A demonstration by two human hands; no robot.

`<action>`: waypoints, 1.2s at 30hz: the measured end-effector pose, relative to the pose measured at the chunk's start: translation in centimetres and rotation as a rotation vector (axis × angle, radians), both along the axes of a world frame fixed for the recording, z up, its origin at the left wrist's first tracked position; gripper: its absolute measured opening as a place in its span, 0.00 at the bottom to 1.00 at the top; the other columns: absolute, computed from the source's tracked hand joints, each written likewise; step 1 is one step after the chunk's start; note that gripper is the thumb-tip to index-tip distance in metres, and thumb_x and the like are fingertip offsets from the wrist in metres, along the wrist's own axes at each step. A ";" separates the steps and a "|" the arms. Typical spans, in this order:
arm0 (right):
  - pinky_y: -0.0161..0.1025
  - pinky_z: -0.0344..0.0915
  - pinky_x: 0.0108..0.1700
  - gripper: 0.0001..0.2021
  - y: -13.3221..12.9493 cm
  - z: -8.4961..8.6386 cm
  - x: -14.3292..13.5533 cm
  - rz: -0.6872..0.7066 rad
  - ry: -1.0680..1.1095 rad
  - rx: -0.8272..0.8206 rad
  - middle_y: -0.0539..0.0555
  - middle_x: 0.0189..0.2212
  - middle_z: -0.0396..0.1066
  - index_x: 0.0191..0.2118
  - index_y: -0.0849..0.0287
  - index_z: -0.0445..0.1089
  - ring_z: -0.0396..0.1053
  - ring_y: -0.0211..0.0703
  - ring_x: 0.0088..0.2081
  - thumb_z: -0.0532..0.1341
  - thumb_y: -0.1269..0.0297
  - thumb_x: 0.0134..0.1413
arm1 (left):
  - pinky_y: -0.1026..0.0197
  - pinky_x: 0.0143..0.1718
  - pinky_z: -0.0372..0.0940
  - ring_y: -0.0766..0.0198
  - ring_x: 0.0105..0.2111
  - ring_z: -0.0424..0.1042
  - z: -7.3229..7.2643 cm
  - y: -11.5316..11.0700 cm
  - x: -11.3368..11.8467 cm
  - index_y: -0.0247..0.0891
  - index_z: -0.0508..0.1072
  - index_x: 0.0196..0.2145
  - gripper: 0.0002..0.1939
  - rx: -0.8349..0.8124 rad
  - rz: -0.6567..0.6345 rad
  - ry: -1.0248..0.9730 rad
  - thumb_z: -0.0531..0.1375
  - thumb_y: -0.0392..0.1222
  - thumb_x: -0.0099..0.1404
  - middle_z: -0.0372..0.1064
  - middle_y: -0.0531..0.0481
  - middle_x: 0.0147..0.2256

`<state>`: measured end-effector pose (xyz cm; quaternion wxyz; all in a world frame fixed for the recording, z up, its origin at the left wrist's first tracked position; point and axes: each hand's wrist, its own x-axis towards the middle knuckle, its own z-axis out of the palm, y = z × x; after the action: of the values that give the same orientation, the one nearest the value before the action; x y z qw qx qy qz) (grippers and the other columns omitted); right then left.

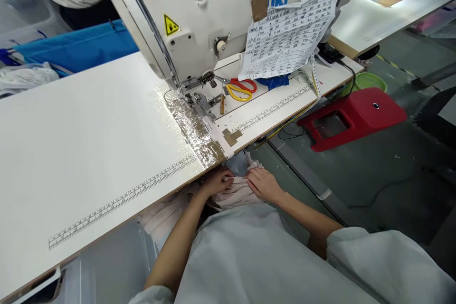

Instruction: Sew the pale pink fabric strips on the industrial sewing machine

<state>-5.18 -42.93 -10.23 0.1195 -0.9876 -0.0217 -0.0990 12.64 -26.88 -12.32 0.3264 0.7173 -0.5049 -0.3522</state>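
L hand [218, 183], lower ctr of frame, pinches pale pink fabric [235, 195], fingertips nearly tog.; R hand [264, 184], just right of ctr, holds same cloth, fingers close tog. Fabric lies btwn & under both hands, by near edge of tabletop [89, 137]. Upper ctr: sewing machine [185, 19], scissors [239, 90] w/ red & yellow handles beside it. Red stool [359, 114] at mid-right.

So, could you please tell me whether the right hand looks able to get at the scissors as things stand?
Probably yes: the right hand would have to leave the pale fabric and rise over the edge of the table, but nothing upright seems to block the way to the scissors.
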 end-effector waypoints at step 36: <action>0.35 0.59 0.30 0.18 -6.7 17.8 3.9 0.100 0.224 0.477 0.53 0.32 0.73 0.36 0.58 0.73 0.67 0.39 0.28 0.53 0.50 0.65 | 0.63 0.23 0.54 0.66 0.21 0.58 16.9 7.7 0.3 0.38 0.68 0.31 0.22 0.100 0.236 0.398 0.51 0.61 0.68 0.63 0.54 0.21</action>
<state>-1.24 -49.59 7.54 0.3552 -0.9341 -0.0331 0.0148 12.90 -19.22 4.59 0.4224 0.7032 -0.3252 -0.4704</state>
